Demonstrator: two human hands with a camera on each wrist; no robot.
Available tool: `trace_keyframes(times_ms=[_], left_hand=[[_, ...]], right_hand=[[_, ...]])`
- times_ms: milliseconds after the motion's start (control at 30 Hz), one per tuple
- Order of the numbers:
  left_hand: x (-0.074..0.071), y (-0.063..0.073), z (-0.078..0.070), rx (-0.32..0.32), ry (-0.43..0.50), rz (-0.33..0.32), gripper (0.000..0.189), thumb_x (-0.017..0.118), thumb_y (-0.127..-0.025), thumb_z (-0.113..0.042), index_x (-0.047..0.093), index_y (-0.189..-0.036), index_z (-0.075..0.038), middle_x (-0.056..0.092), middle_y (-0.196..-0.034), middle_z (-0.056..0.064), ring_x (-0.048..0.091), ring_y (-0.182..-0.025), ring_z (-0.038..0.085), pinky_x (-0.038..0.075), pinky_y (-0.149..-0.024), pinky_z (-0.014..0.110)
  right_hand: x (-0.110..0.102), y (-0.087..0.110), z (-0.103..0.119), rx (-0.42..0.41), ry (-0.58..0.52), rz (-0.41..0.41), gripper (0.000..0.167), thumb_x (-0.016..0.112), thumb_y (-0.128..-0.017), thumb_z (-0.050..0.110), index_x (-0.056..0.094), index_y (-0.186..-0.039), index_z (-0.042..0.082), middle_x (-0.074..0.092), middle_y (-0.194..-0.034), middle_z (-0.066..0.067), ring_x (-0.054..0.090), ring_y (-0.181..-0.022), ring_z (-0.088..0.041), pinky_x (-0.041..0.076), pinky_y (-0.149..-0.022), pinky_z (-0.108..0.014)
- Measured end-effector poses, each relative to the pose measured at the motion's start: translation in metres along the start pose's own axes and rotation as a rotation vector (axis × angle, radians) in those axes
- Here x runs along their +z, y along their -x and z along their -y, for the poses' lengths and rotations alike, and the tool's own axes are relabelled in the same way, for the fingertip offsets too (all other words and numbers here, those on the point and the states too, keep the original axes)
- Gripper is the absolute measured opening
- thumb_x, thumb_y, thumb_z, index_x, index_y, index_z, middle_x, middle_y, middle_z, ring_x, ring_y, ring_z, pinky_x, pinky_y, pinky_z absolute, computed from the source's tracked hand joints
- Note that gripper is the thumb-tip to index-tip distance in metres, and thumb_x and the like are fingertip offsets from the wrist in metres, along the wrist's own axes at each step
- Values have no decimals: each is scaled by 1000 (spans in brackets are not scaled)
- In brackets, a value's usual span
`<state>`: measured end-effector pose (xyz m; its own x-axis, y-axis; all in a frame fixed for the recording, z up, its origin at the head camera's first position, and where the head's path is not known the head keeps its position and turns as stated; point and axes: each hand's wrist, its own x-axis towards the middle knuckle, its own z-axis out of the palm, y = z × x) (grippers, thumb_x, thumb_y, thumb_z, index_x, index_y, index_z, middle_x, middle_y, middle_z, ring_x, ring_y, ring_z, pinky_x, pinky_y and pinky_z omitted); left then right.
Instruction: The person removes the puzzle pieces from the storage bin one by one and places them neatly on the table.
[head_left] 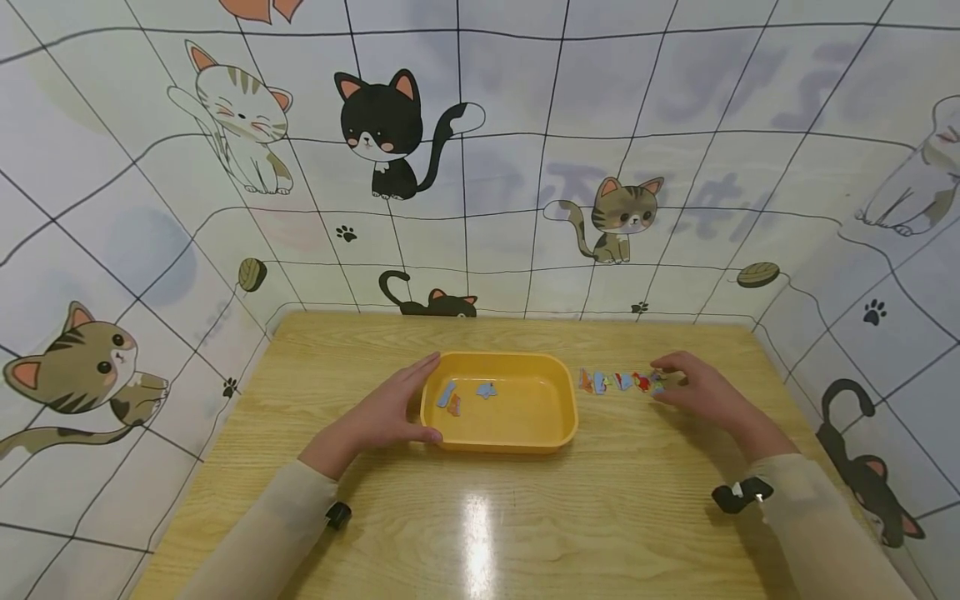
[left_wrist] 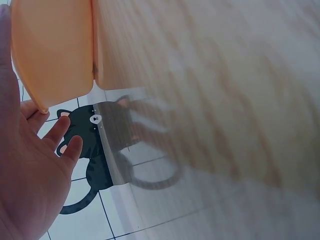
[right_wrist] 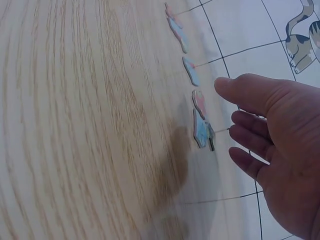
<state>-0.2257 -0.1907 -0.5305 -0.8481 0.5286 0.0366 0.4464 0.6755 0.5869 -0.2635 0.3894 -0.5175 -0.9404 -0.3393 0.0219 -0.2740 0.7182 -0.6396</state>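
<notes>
My left hand (head_left: 387, 408) spans the left end of a yellow plastic tray (head_left: 498, 443), thumb at its near corner and fingers at its far corner. In the left wrist view the index fingertip meets the tray's rim (left_wrist: 44, 111), and the other fingers are loosely spread. Inside the tray lie a blue puzzle piece (head_left: 487, 390), another bluish piece (head_left: 446, 394) and an orange piece (head_left: 454, 406). My right hand (head_left: 701, 392) hovers with bent fingers at the right end of a row of several small colourful puzzle pieces. In the right wrist view its fingers (right_wrist: 250, 140) hold nothing, beside a blue piece (right_wrist: 199, 129).
The row of pieces, among them a red one (head_left: 641, 382) and an orange one (head_left: 585, 381), runs right from the tray on the wooden table (head_left: 600, 517). Cat-printed walls (head_left: 495, 183) enclose the table's back and sides.
</notes>
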Motion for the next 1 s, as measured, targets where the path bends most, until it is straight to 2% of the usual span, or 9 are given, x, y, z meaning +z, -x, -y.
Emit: trace_keyframes(times_ms=[333, 533, 733, 1000], left_hand=[[1, 0, 0, -8, -2, 1, 140, 93, -74, -73, 17, -180, -21, 12, -185, -9, 20, -169, 29, 25, -134, 55], [0, 1, 0, -1, 4, 0, 139, 94, -75, -71, 19, -179, -19, 13, -185, -9, 21, -168, 30, 25, -134, 56], [1, 0, 1, 1, -3, -2, 139, 94, -74, -70, 18, -179, -20, 12, -185, -10, 21, -168, 29, 25, -134, 56], [2, 0, 1, 15, 5, -14, 139, 95, -74, -69, 20, -179, -18, 14, -185, -9, 23, -168, 31, 26, -133, 58]], right_hand=[[7, -2, 21, -12, 32, -50, 43, 80, -104, 12, 66, -141, -6, 66, -139, -26, 65, -124, -45, 56, -97, -59], [13, -5, 41, -114, 59, -112, 34, 79, -103, 7, 70, -135, -3, 70, -132, -22, 66, -118, -41, 57, -91, -54], [19, -11, 63, -217, 79, -138, 30, 81, -102, 7, 73, -130, 1, 71, -126, -15, 68, -114, -38, 58, -87, -55], [29, -26, 86, -245, 105, -113, 29, 82, -101, 8, 74, -129, 4, 70, -125, -11, 67, -114, -34, 58, -90, -59]])
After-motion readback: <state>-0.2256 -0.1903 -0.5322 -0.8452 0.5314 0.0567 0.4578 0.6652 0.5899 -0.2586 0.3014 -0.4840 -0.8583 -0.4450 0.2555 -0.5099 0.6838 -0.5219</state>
